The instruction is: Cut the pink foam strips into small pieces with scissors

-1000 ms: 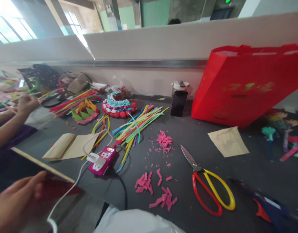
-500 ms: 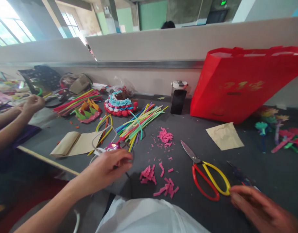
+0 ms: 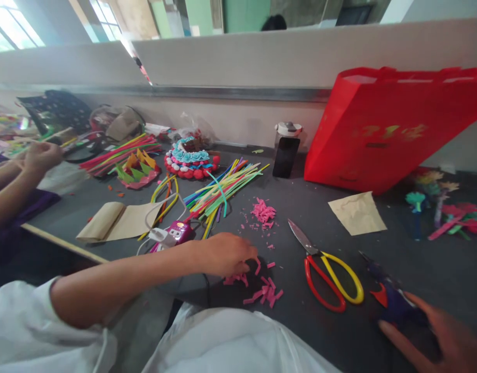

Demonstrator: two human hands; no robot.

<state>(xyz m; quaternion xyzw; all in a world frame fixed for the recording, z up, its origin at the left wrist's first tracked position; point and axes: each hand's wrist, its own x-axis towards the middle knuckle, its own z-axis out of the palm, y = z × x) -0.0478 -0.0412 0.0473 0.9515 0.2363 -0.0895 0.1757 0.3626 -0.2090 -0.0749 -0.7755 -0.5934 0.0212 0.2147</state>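
My left hand (image 3: 228, 254) is over the small cut pink pieces (image 3: 237, 278), palm down with its fingers curled. Its fingertips meet a bent pink piece (image 3: 257, 266); what is between them is hidden. Another group of pink pieces (image 3: 267, 293) lies just nearer me, and finer pink bits (image 3: 263, 211) are heaped farther back. At the right, my right hand (image 3: 428, 331) curves around a dark blue glue gun (image 3: 393, 298) with an orange-red trigger, thumb and fingers apart on either side. Scissors (image 3: 314, 253) with red and yellow handles lie half open between my hands.
A purple power strip (image 3: 179, 231) with a white plug sits beside my left forearm. Behind it are a bundle of coloured stems (image 3: 222, 189), a brown paper roll (image 3: 106, 223) and a bottle (image 3: 287, 130) with a phone against it. A red bag (image 3: 370, 134) stands back right. Another person's hands (image 3: 42, 155) are at left.
My left hand has moved right, from beside the power strip to the pink pieces. My right hand has moved right, off the scissors' yellow handle, to around the glue gun. The view has shifted slightly.
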